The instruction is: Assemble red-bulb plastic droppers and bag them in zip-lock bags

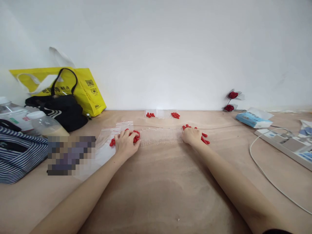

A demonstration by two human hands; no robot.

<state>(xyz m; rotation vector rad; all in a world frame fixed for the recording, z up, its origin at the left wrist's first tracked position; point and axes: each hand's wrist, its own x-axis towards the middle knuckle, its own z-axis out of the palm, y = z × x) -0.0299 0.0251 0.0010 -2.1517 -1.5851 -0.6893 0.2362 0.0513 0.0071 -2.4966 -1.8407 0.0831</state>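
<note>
A row of thin clear sticks lies side by side across the table. At its left end, my left hand rests among small red elongated pieces, its fingers bent. One red piece shows between thumb and index finger. My right hand is curled closed at the right end of the row, over more red pieces; its fingertips are hidden, so what they hold cannot be made out. Clear zip bags lie under and beside my left hand.
Against the wall lies a small clear bag with red pieces at both ends. On the left stand a yellow bag, a black bag, bottles and a striped pouch. Tissues, a power strip and a cable lie right.
</note>
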